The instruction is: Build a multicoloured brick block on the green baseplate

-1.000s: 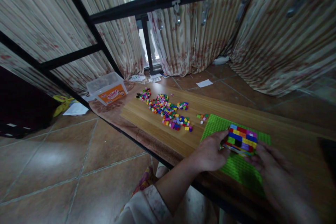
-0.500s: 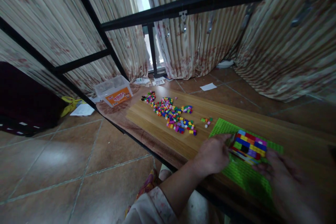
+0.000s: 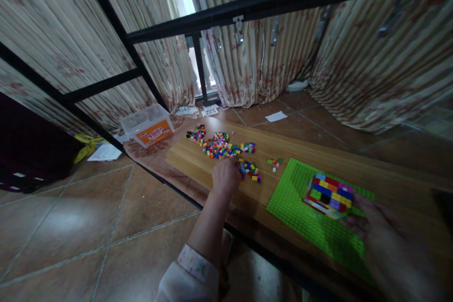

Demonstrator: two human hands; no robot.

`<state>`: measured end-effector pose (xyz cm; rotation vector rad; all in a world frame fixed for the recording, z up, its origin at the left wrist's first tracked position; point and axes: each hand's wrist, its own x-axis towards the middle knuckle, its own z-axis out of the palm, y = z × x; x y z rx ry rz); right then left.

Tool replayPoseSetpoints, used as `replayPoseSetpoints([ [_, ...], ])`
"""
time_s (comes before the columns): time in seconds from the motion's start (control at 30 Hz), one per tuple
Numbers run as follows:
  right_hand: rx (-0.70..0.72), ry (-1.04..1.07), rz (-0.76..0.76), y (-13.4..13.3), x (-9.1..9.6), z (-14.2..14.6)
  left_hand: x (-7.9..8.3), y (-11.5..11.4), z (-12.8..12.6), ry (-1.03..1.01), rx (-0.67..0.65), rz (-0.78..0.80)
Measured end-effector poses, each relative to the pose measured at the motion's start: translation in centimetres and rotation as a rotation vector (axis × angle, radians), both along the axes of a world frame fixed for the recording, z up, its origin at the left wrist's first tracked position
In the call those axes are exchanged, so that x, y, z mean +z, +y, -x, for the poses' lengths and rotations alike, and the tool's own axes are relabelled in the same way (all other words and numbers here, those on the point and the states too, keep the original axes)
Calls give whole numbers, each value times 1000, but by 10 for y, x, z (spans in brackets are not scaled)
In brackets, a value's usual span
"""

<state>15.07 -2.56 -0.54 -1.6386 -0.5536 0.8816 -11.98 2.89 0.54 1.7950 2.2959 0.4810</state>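
Note:
My left hand [image 3: 226, 177] is over the near side of a loose pile of small toy bricks [image 3: 219, 142] in many colours. Its fingers curl down into the pile, and their tips are hidden, so whatever they pinch cannot be made out. On the right, my right hand [image 3: 375, 222] grips the right end of a built block of toy bricks [image 3: 329, 193] between thumb and fingers. That block has a top patterned in red, blue, yellow, green, black and purple. Beneath it lies a green studded baseplate [image 3: 286, 193].
A few separate bricks [image 3: 274, 163] lie between pile and baseplate on the wooden board [image 3: 191, 155]. At the board's far left end stands a clear plastic box [image 3: 152, 127] with an orange label. A black metal rail [image 3: 255, 7] runs across, before striped curtains [image 3: 255, 66].
My left hand has let go of the brick block and moved left to the loose pile. The right hand still grips the block. The view has shifted slightly.

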Motion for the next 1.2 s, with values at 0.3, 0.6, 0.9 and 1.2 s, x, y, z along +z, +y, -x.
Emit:
replayPoseSetpoints([
  [0.3, -18, 85, 36, 2, 6, -1, -5, 7, 1, 21, 12, 62],
  [0.6, -30, 107, -23, 3, -3, -6, -7, 8, -3, 27, 12, 65],
  [0.9, -17, 80, -50, 3, -5, -5, -2, 7, -11, 48, 3, 73],
  [1.2, -21, 74, -92, 4, 0, -7, -1, 12, -12, 88, 14, 50],
])
